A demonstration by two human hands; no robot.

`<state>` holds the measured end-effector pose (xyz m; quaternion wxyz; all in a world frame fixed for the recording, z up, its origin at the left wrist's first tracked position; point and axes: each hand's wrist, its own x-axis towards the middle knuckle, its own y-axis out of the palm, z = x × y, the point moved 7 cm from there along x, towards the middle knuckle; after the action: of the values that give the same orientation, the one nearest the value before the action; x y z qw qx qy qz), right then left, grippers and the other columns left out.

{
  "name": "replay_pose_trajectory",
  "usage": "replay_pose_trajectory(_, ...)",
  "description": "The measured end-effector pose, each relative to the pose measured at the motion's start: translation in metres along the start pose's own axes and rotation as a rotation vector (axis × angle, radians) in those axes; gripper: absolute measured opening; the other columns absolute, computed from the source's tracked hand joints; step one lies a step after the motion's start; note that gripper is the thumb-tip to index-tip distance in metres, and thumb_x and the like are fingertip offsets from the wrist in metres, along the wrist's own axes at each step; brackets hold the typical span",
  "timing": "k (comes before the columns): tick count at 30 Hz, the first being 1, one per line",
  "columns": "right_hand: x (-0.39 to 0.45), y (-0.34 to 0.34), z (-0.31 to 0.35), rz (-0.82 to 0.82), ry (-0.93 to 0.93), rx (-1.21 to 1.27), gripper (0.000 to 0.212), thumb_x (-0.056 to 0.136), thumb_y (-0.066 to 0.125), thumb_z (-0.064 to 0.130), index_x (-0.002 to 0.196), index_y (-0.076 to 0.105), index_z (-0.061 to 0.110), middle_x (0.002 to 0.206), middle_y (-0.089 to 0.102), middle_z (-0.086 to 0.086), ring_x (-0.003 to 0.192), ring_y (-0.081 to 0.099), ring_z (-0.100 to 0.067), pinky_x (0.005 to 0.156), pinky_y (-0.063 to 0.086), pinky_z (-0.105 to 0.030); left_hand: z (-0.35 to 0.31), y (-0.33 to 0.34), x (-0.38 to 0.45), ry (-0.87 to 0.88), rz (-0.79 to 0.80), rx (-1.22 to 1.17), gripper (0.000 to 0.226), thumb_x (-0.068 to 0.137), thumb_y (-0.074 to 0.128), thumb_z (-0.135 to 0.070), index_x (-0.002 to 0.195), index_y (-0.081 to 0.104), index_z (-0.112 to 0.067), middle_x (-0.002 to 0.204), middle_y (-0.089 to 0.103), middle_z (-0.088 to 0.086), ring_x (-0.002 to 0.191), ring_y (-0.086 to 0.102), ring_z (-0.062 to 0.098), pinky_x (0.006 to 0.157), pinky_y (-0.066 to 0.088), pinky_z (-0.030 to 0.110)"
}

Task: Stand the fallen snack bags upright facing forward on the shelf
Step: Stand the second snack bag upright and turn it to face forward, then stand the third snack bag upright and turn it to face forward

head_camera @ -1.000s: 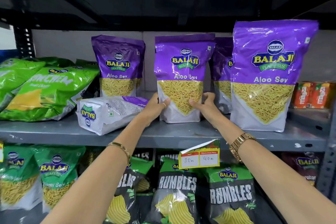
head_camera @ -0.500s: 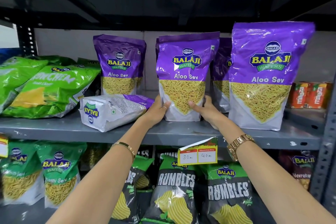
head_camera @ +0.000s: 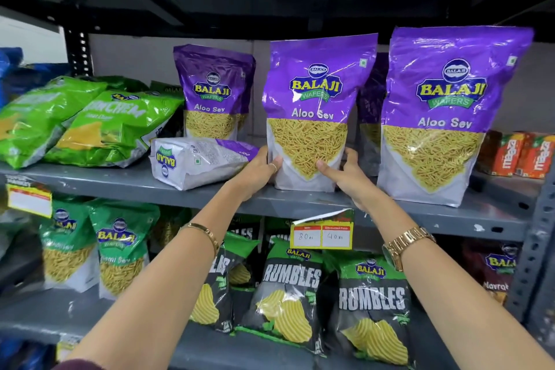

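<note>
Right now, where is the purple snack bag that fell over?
The fallen Aloo Sev bag lies on its side on the middle shelf, left of centre, between the green bags and the upright bag that both hands hold.

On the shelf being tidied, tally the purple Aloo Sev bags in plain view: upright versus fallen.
Upright, facing forward: 3 (left-back bag, middle bag, right bag)
Fallen on its side: 1 (fallen bag)
Total: 4, not counting the partly hidden bags behind.
</note>
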<state>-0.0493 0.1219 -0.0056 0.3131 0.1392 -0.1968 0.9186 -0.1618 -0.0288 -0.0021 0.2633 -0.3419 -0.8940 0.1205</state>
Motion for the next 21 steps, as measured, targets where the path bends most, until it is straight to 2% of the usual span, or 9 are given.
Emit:
replay_pose_trajectory(2,-0.007,-0.003,0.009,-0.094,-0.058,-0.047,0.083,0.078,0.064,0.042,0.139,0.014,0.017,0.145,0.035,-0.006,0.127,0.037,-0.02,0.095,0.034,-0.03,-0.006,-0.002,-0.006,0.045,-0.06,0.021,0.045,0.096,0.042,-0.023,0.137,0.029,-0.011,0.142,0.042,0.01,0.128,0.039,0.02,0.105,0.032,0.031)
replay_pose_trajectory(4,-0.022,-0.011,0.022,-0.296,-0.176,-0.096,0.077,0.079,0.064,0.037,0.139,0.021,0.015,0.144,0.038,-0.008,0.13,0.038,-0.022,0.102,0.035,-0.033,-0.011,-0.009,-0.013,0.086,-0.169,0.025,0.051,0.094,0.045,-0.018,0.14,0.026,-0.007,0.145,0.04,0.013,0.134,0.036,0.026,0.112,0.03,0.039)
replay_pose_trajectory(7,-0.056,-0.011,0.045,-0.558,-0.412,-0.178,0.05,0.083,0.058,0.023,0.128,0.041,0.012,0.128,0.052,-0.01,0.115,0.05,-0.023,0.095,0.039,-0.031,-0.023,-0.027,-0.023,0.164,-0.339,0.111,0.055,0.094,0.046,-0.017,0.142,0.023,-0.004,0.149,0.033,0.014,0.137,0.032,0.024,0.114,0.028,0.036)
replay_pose_trajectory(11,-0.071,0.026,0.074,-0.534,-0.551,-0.301,0.022,0.08,0.054,0.01,0.102,0.058,0.008,0.099,0.059,-0.009,0.083,0.055,-0.022,0.075,0.041,-0.027,-0.056,-0.07,-0.022,0.275,-0.51,0.219,0.052,0.088,0.053,-0.008,0.137,0.035,-0.002,0.141,0.045,0.016,0.13,0.041,0.028,0.106,0.032,0.032)
replay_pose_trajectory(14,-0.055,0.067,0.09,-0.403,-0.414,-0.304,0.012,0.08,0.058,0.015,0.085,0.064,0.006,0.081,0.066,-0.009,0.072,0.055,-0.019,0.07,0.046,-0.034,-0.068,-0.11,-0.009,0.155,-0.504,0.358,0.052,0.081,0.057,-0.008,0.131,0.043,-0.002,0.129,0.056,0.019,0.117,0.052,0.032,0.096,0.04,0.032)
replay_pose_trajectory(16,-0.04,0.095,0.089,-0.318,-0.213,-0.271,0.025,0.08,0.061,0.026,0.075,0.063,0.001,0.078,0.068,-0.017,0.069,0.056,-0.022,0.069,0.046,-0.038,-0.061,-0.137,-0.005,0.044,-0.465,0.452,0.046,0.078,0.058,-0.009,0.123,0.05,0.001,0.119,0.061,0.022,0.11,0.056,0.033,0.089,0.044,0.034)
replay_pose_trajectory(18,-0.032,0.119,0.081,-0.217,-0.009,-0.114,0.036,0.079,0.061,0.035,0.069,0.059,0.0,0.077,0.064,-0.022,0.066,0.06,-0.029,0.074,0.053,-0.048,-0.051,-0.157,-0.009,-0.038,-0.428,0.548,0.037,0.079,0.058,-0.015,0.112,0.057,0.003,0.114,0.063,0.024,0.107,0.057,0.034,0.088,0.046,0.035)
replay_pose_trajectory(19,-0.029,0.134,0.077,-0.187,0.083,-0.034,0.037,0.079,0.062,0.038,0.078,0.06,0.001,0.083,0.061,-0.018,0.073,0.063,-0.031,0.076,0.055,-0.048,-0.044,-0.17,-0.01,-0.068,-0.409,0.585,0.036,0.081,0.057,-0.018,0.109,0.058,0.005,0.115,0.063,0.024,0.108,0.057,0.035,0.088,0.046,0.035)
replay_pose_trajectory(21,-0.026,0.16,0.07,-0.16,0.23,0.072,0.053,0.078,0.063,0.041,0.112,0.051,0.002,0.104,0.05,-0.008,0.099,0.059,-0.03,0.078,0.054,-0.04,-0.025,-0.194,-0.012,-0.152,-0.358,0.585,0.046,0.082,0.06,-0.025,0.115,0.054,0.006,0.125,0.057,0.022,0.115,0.053,0.035,0.093,0.044,0.036)
